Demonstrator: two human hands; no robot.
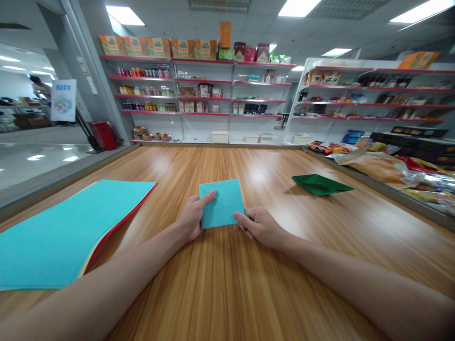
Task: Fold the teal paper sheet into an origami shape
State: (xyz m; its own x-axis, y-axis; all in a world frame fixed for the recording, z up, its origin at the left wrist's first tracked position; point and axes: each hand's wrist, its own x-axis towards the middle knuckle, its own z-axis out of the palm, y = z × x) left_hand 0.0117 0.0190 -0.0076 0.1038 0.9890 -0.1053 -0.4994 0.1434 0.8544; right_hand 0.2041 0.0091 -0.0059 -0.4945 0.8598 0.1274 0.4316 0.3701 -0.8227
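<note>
A small square of light blue paper (pixel 223 206) is held above or on the middle part of the wood-patterned counter (pixel 277 293); whether its lower edge is touched by the surface cannot be told. By the left hand (pixel 192 218) the left side is gripped, with the thumb laid flat on the paper's face and the other fingers placed behind. By the right hand (pixel 261 225) the near right corner is pinched between thumb and curled fingers. Both hands are thus closed on the same paper, and no other thing is seen in them.

The step in hand is judged to be the handling of a folded piece: faint lines are seen on its face, but its layers cannot be counted. For the next move, a firm hold by one hand seems to be called for, so that the edges can be shifted by the other without the paper being bent.

At the left, a stack of large sheets (pixel 71 227), light blue on top with cream and red edges below, is laid on the counter. At the right, farther than the hands, a dark green folded shape with pointed ends (pixel 320 184), apparently of paper, is placed well apart.
</note>
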